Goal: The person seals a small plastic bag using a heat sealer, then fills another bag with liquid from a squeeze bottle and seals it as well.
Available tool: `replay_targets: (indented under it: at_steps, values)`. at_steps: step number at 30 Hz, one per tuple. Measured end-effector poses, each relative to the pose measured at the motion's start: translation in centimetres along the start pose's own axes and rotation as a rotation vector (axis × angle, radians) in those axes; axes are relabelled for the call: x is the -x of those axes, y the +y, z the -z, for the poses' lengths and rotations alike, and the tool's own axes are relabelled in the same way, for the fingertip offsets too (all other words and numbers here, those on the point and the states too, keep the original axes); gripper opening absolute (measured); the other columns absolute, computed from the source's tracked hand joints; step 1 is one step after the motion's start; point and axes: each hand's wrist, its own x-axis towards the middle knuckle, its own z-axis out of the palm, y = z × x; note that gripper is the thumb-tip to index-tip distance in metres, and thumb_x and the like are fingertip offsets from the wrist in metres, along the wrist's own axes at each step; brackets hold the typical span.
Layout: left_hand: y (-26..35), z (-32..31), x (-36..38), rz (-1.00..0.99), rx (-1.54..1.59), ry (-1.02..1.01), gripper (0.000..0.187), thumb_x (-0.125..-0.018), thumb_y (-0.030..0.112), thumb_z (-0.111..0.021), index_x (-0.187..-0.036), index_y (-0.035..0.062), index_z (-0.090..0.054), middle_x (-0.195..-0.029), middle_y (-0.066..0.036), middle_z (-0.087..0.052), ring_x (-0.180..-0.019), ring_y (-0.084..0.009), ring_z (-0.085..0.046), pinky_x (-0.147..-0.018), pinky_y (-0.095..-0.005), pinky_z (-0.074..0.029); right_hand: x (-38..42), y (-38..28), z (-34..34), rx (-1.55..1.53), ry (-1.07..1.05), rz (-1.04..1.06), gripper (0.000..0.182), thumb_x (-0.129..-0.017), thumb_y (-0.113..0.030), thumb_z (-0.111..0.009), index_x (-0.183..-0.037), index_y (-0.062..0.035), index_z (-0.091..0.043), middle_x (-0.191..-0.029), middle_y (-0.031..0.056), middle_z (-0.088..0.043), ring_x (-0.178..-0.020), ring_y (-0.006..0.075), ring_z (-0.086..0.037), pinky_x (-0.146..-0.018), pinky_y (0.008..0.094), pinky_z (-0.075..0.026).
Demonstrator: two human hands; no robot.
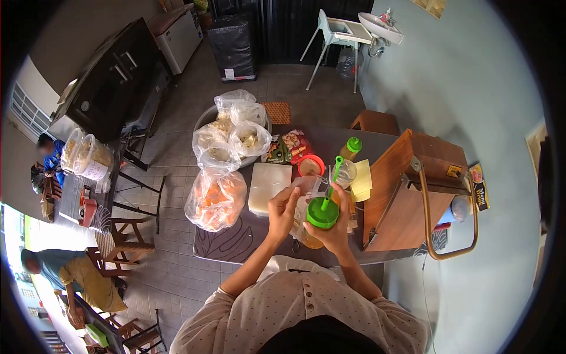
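My right hand (333, 231) is closed around a bright green bottle top (322, 213) with a long thin spout that tilts up and away. Close beside it, the fingers of my left hand (284, 212) pinch a clear plastic piece (308, 186), whose exact kind I cannot make out. Below the hands, partly hidden, is an amber-coloured container. Just beyond stand a red-rimmed tub (311, 166) and a green-capped bottle (352, 147). A stack of white sheets (268, 187) lies left of my left hand.
Clear bags of food (227, 138) fill a large bowl on the left, above a bag of orange pieces (216, 199). A wooden cabinet (413, 194) stands on the right. Yellow paper (361, 180) and colourful packets (289, 147) lie nearby. Other people sit far left.
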Motion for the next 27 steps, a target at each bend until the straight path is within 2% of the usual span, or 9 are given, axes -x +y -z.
replay_targets:
  at_steps: [3, 5, 9, 11, 20, 22, 24, 26, 27]
  values:
    - [-0.2, 0.6, -0.1, 0.057, 0.093, -0.015, 0.016, -0.084, 0.009, -0.056, -0.09, -0.0045, -0.061, -0.079, -0.007, -0.063, -0.07, -0.0122, -0.059, -0.066, -0.0242, -0.048, 0.2, -0.2, -0.2, -0.33, -0.036, -0.224, 0.091, -0.055, -0.015, -0.075, -0.129, -0.0054, -0.024, -0.121, 0.0105, -0.034, -0.114, 0.0211, -0.038, -0.095, 0.0343, -0.031]
    - [-0.4, 1.2, 0.0, 0.116, 0.155, -0.05, 0.019, -0.082, 0.009, -0.059, -0.096, -0.004, -0.06, -0.08, -0.008, -0.063, -0.07, -0.012, -0.059, -0.068, -0.0237, -0.047, 0.0, -0.8, 0.2, -0.109, -0.016, -0.081, 0.088, -0.056, -0.011, -0.075, -0.128, -0.0054, -0.025, -0.103, 0.0078, -0.047, -0.088, 0.0152, -0.051, -0.08, 0.0297, -0.041]
    - [-1.2, 1.4, 0.3, 0.153, 0.206, -0.033, 0.009, -0.077, 0.005, -0.064, -0.081, -0.0018, -0.059, -0.074, -0.007, -0.062, -0.067, -0.0103, -0.058, -0.065, -0.0238, -0.049, 0.5, -0.2, 0.2, -0.059, -0.026, -0.055, 0.088, -0.056, -0.012, -0.075, -0.128, -0.0051, -0.025, -0.101, 0.0075, -0.047, -0.087, 0.0148, -0.051, -0.08, 0.0294, -0.041]
    - [-1.7, 1.2, 0.6, 0.136, 0.245, -0.028, 0.007, -0.076, 0.002, -0.064, -0.075, -0.0014, -0.059, -0.073, -0.007, -0.062, -0.064, -0.0102, -0.059, -0.063, -0.0234, -0.05, 1.0, 1.0, -0.3, -0.26, 0.01, -0.124, 0.088, -0.056, -0.012, -0.075, -0.128, -0.0046, -0.025, -0.098, 0.0067, -0.049, -0.084, 0.0143, -0.052, -0.079, 0.0288, -0.042]
    - [-1.2, 1.5, 0.8, 0.053, 0.1, -0.025, 0.012, -0.071, -0.001, -0.067, -0.071, 0.0014, -0.056, -0.072, -0.004, -0.059, -0.065, -0.0085, -0.056, -0.06, -0.0229, -0.047, 1.0, 1.1, 0.6, -0.304, 0.02, -0.166, 0.09, -0.056, -0.012, -0.076, -0.129, -0.0027, -0.023, -0.109, 0.0096, -0.042, -0.095, 0.0161, -0.047, -0.084, 0.0307, -0.039]
    - [-0.7, 1.5, 0.8, 0.055, 0.252, -0.032, 0.014, -0.068, -0.005, -0.069, -0.071, 0.0007, -0.056, -0.071, -0.005, -0.059, -0.065, -0.0098, -0.056, -0.061, -0.023, -0.046, 0.0, 1.3, 1.6, -0.294, 0.023, -0.187, 0.09, -0.057, -0.013, -0.076, -0.129, -0.0026, -0.023, -0.111, 0.0108, -0.04, -0.098, 0.0183, -0.046, -0.086, 0.032, -0.037]
    - [-0.7, 2.2, 0.5, -0.029, 0.234, -0.104, 0.016, -0.066, -0.006, -0.07, -0.071, 0.0001, -0.056, -0.071, -0.005, -0.059, -0.065, -0.0105, -0.055, -0.061, -0.0231, -0.046, -1.4, 1.2, 2.9, 0.022, 0.0, -0.021, 0.088, -0.057, -0.014, -0.076, -0.127, -0.0025, -0.026, -0.114, 0.0136, -0.041, -0.098, 0.0219, -0.048, -0.087, 0.0341, -0.038]
    - [-0.4, 2.6, 0.1, -0.116, 0.219, -0.176, 0.017, -0.064, -0.007, -0.071, -0.071, -0.0004, -0.056, -0.071, -0.006, -0.059, -0.066, -0.0112, -0.055, -0.062, -0.0232, -0.046, -2.8, 0.7, 3.7, 0.106, 0.007, 0.018, 0.085, -0.055, -0.015, -0.077, -0.126, -0.0035, -0.031, -0.109, 0.0135, -0.047, -0.095, 0.0251, -0.05, -0.086, 0.037, -0.037]
    - [-0.2, 2.7, -0.1, -0.153, 0.199, -0.212, 0.019, -0.062, -0.007, -0.071, -0.071, -0.0012, -0.056, -0.071, -0.006, -0.059, -0.066, -0.0118, -0.055, -0.062, -0.024, -0.045, -3.8, -0.5, 4.4, 0.319, -0.081, 0.174, 0.086, -0.054, -0.013, -0.077, -0.125, -0.0053, -0.029, -0.103, 0.011, -0.052, -0.093, 0.0255, -0.052, -0.084, 0.038, -0.037]
